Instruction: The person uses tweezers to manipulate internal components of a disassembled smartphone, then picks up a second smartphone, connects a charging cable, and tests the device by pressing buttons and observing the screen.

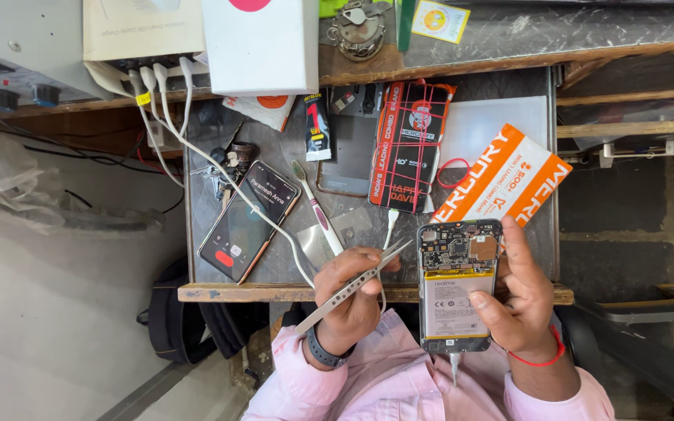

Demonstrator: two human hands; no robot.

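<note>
Pink sleeves (399, 386) sit closest to the camera, soft and a bit wrinkly. Out of them come two hands.

The right hand (520, 300) is curled around an opened phone (455, 284). Its fingers press on the right edge and its thumb lies on the front. The phone stands up tall in the hand, just past the near edge of the table (235, 292). The back cover is off. You can see a flat pale battery (454, 304) in the middle and a dark board with tiny metal bits (458, 243) at the top. A red string (544, 357) goes round that wrist.

The left hand (352, 300) is just beside the phone, on its left. It is closed around shiny metal tweezers (352, 287). The tweezers are long and thin. Their sharp tip points at the phone's left edge, near the top, and comes very close to it. A dark band (325, 351) is on that wrist.

Farther away, on the grey table top, lies another phone (247, 221) with a glowing screen. A white cable (220, 168) bends across it. Next to it lies a toothbrush (317, 206) with a white and pink handle. An orange and white packet (501, 183) lies flat behind the opened phone. A red and black packet (411, 144) with rubber bands round it lies beside that one.
</note>
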